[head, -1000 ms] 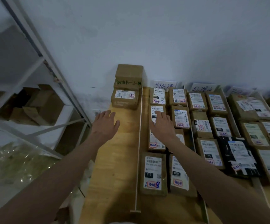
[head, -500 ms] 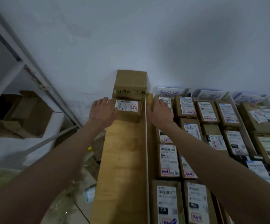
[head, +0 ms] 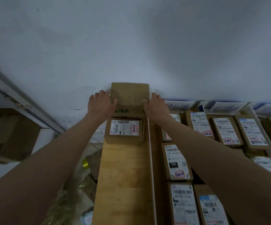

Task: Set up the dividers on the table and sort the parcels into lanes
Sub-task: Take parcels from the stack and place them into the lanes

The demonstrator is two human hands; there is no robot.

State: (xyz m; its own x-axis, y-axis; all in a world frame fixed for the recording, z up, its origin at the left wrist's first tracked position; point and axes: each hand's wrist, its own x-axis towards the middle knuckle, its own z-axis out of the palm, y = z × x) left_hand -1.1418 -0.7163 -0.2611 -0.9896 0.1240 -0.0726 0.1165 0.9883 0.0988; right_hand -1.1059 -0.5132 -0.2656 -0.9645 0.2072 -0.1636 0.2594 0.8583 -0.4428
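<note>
Hands clasp the plain cardboard box (head: 130, 96) at the far end of the table (head: 125, 179), against the wall: the left hand (head: 101, 103) on its left side, the right hand (head: 156, 105) on its right, thumbs hooked over the front face (green writing along its lower edge). It stands just behind a labelled parcel (head: 124, 132) in the leftmost lane, left of the white divider (head: 150, 151), with rows of parcels (head: 177, 161) lying beyond that.

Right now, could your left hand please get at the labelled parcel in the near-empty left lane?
Probably yes: the left hand grips the plain box just behind the labelled parcel, whose top and near side are uncovered.
</note>
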